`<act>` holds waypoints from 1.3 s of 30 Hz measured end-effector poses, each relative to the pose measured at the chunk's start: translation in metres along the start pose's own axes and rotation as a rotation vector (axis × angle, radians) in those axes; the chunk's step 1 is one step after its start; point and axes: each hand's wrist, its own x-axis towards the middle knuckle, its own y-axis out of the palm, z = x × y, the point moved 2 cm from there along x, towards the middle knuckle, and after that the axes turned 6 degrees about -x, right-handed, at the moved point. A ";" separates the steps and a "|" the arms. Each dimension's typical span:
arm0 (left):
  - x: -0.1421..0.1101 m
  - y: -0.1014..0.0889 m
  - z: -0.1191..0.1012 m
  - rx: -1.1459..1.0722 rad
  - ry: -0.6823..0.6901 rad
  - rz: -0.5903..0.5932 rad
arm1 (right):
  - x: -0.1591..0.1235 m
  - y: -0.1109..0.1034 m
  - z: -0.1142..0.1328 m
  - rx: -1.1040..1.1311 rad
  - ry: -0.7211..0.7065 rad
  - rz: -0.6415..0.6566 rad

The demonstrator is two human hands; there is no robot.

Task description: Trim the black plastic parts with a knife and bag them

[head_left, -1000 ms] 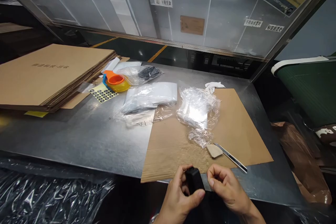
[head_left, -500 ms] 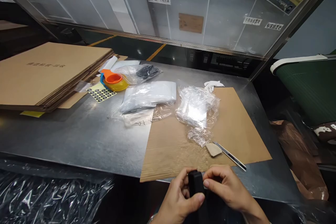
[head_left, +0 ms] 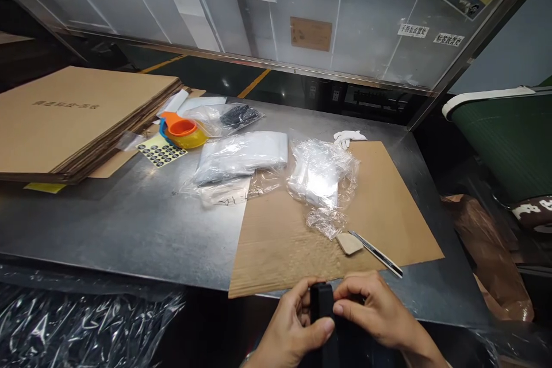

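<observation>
My left hand [head_left: 297,322] is wrapped round a black block-shaped object [head_left: 321,301], held upright at the near edge of the table. Its thumb presses the near side, while the other fingers curl behind. At the object's right edge, my right hand [head_left: 371,307] has thumb and forefinger pinched together. Whatever lies between those two fingertips is too small or hidden to make out. Just beyond the hands, a slim cutter knife [head_left: 377,254] lies beside a small tan pad [head_left: 349,244] on a flat cardboard sheet [head_left: 280,247].
Crumpled clear plastic [head_left: 323,175] and a bagged white bundle [head_left: 244,155] lie mid-table. Further left are an orange and yellow tape dispenser [head_left: 185,129], a sticker sheet [head_left: 161,150] and stacked flat cartons [head_left: 86,121]. White gloves [head_left: 348,138] sit at the back. A framed clear panel [head_left: 366,29] stands behind.
The view has shifted slightly, so the table's things appear a little further left and up. Both hands stay at the black object with almost the same grip.
</observation>
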 end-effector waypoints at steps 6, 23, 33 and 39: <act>0.002 -0.002 0.002 -0.042 -0.022 -0.002 | 0.002 0.002 -0.004 -0.011 -0.032 -0.031; 0.021 -0.034 0.016 -0.499 -0.048 -0.571 | 0.016 -0.001 -0.085 -0.357 0.147 -0.563; 0.030 -0.038 0.007 -0.934 -0.090 -0.752 | 0.071 0.002 -0.088 -0.628 0.105 -0.672; 0.031 -0.042 0.021 -1.071 -0.299 -0.525 | 0.097 -0.016 -0.098 -0.626 0.141 -0.708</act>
